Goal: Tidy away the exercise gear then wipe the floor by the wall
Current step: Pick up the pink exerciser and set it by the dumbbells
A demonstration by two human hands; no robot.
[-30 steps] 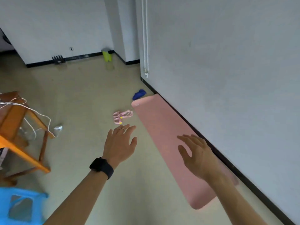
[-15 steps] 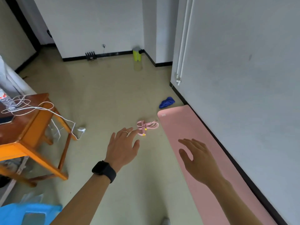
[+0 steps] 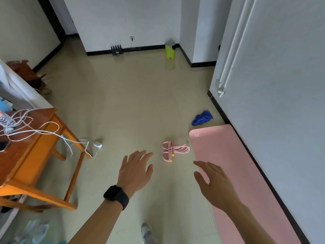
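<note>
The toe of a pale shoe (image 3: 146,229) shows at the bottom edge on the glossy beige floor (image 3: 123,103). Above it both bare forearms reach forward. The left hand (image 3: 135,170), with a black smartwatch (image 3: 115,195) on a matte band at the wrist and a thin ring (image 3: 138,155) on one finger, is spread flat, palm down, holding nothing. The right hand (image 3: 213,182) also has straight, loosely parted fingers and is empty; it appears over the left edge of the long pink foam exercise mat (image 3: 237,173), which lies flat and unrolled along the black skirting of the white wall (image 3: 281,103). Just beyond the fingertips, beside the mat's far left corner, the pink rubbery pull-rope exerciser (image 3: 173,150) lies on the floor, its looped handles and thin cords bunched together. Farther on, a crumpled blue cloth (image 3: 202,117) sits near the mat's far end, close to the skirting. At left stands an orange wooden table (image 3: 35,155) with tangled white cables (image 3: 35,127) trailing to the floor. Against the far wall stands a yellow-green bin (image 3: 169,50) with a grey lid; its contents are hidden
</note>
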